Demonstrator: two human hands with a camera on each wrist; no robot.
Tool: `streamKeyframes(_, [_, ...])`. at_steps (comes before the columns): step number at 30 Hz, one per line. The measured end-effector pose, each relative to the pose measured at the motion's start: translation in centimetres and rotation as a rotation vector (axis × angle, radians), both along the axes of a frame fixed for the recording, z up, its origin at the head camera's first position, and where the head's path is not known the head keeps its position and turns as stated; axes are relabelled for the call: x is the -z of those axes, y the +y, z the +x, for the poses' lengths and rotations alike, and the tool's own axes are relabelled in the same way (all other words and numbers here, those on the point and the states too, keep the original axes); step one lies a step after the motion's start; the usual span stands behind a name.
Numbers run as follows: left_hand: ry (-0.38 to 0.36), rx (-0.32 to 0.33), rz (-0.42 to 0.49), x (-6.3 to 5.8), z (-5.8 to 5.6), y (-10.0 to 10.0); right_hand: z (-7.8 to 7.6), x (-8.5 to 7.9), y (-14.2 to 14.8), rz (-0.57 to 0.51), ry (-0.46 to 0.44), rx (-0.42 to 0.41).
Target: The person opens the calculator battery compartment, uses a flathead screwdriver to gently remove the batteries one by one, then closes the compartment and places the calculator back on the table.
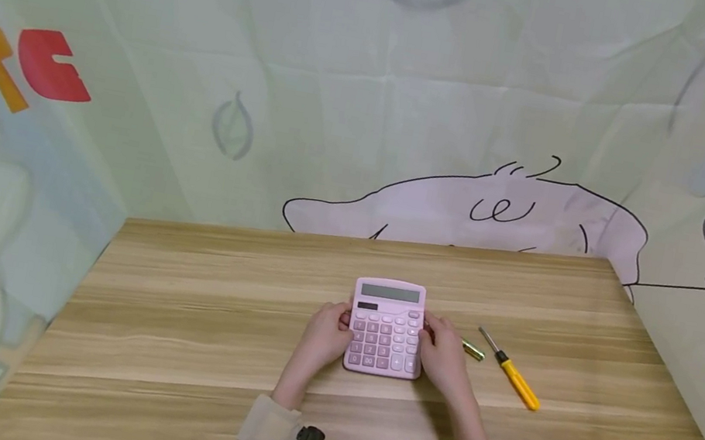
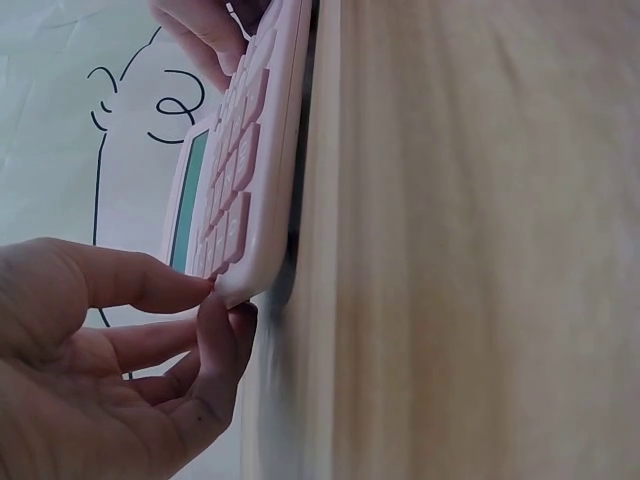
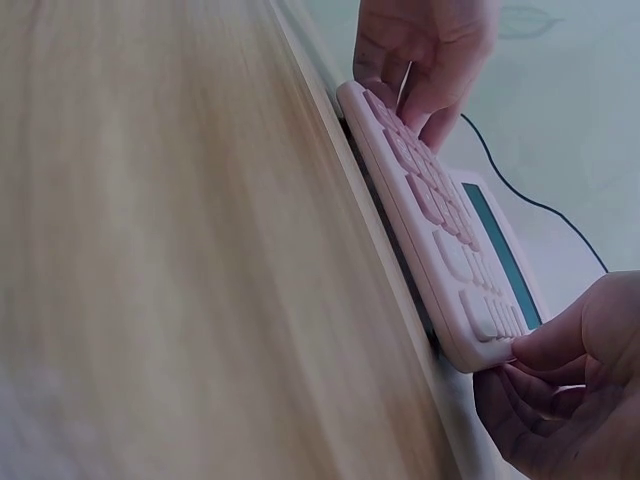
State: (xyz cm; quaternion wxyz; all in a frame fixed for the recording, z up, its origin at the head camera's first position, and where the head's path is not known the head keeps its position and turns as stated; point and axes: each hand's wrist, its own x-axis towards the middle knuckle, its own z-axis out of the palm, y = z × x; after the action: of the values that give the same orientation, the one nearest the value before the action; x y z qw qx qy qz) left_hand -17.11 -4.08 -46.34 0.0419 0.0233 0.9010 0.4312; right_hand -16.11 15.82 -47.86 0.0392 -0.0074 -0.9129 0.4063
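Observation:
A pink calculator (image 1: 387,328) lies face up near the middle of the table, its grey display toward the far side. My left hand (image 1: 327,335) grips its left edge, thumb on the upper side and fingers curled at the side and underneath, as the left wrist view shows with the left hand (image 2: 120,370). Along the opposite edge, my right hand (image 1: 444,354) pinches the calculator the same way; in the right wrist view the right hand (image 3: 570,390) has its thumb near the keys. The underside of the calculator is hidden.
Just right of my right hand lies a green and gold battery (image 1: 473,350), partly hidden by the hand. Beyond it rests a screwdriver (image 1: 512,374) with a yellow handle. The wooden table (image 1: 203,304) meets a printed cloth backdrop (image 1: 315,111) at its far edge.

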Motion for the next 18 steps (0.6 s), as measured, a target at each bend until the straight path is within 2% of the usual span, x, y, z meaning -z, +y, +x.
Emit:
streamKeyframes(13, [-0.018,0.003,-0.014,-0.06,-0.03,0.03,0.0,0.15,-0.03,-0.004,-0.015,-0.008])
streamKeyframes(18, [-0.017,0.014,-0.021,-0.11,-0.03,0.02,0.09,0.32,-0.01,-0.012,0.04,-0.01])
